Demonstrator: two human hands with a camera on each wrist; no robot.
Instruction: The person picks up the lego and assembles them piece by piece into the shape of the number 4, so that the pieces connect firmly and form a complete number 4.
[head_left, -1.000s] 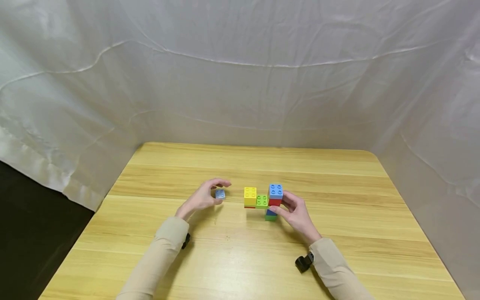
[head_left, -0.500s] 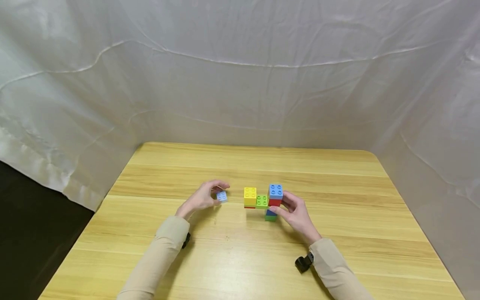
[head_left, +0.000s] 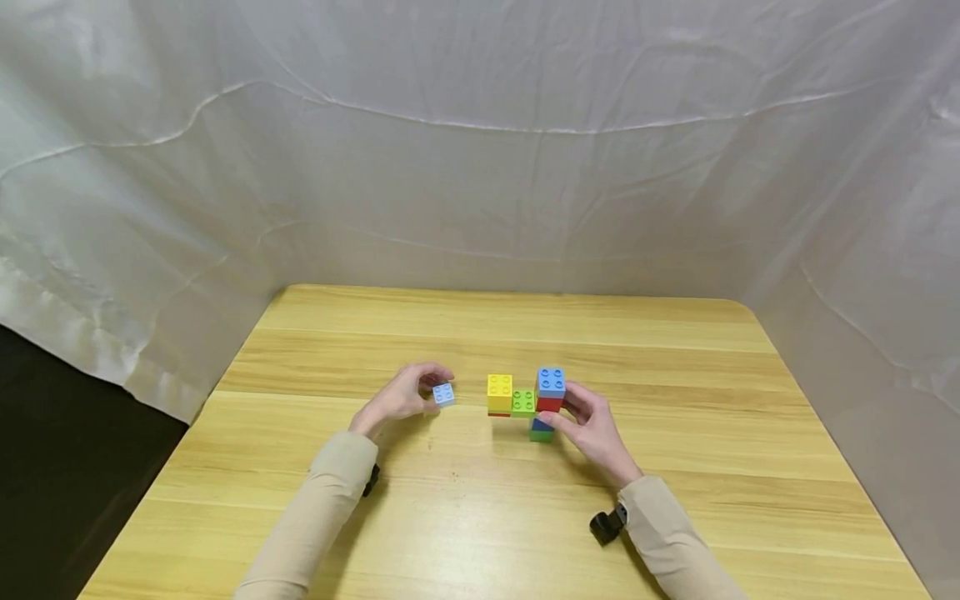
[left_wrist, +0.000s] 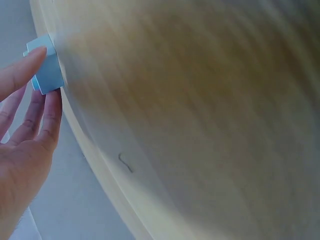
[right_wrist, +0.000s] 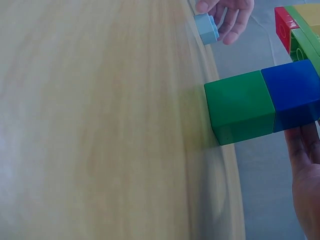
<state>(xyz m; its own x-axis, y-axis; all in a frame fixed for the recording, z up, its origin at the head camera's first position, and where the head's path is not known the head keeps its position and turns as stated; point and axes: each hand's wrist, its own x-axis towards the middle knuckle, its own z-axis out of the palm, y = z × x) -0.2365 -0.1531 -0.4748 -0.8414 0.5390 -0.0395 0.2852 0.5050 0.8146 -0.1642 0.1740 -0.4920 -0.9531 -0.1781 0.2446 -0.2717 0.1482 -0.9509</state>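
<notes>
My left hand pinches a small light blue toy brick between thumb and fingers. In the left wrist view the thumb lies across one side of that brick, with fingertips on the other. My right hand grips a built brick structure on its right side. Its column has a blue brick on top, then a red brick, a dark blue brick and a green brick lowest. A lime green brick reaches left to a yellow brick with red beneath.
The wooden table spreads around both hands. Pale grey sheeting hangs behind the table and along its sides. Black wrist cameras, such as the right one, sit below the sleeves.
My left fingers have closed onto the light blue brick, which has turned slightly and shifted a little right and nearer. The right hand and the structure stay practically in place.
</notes>
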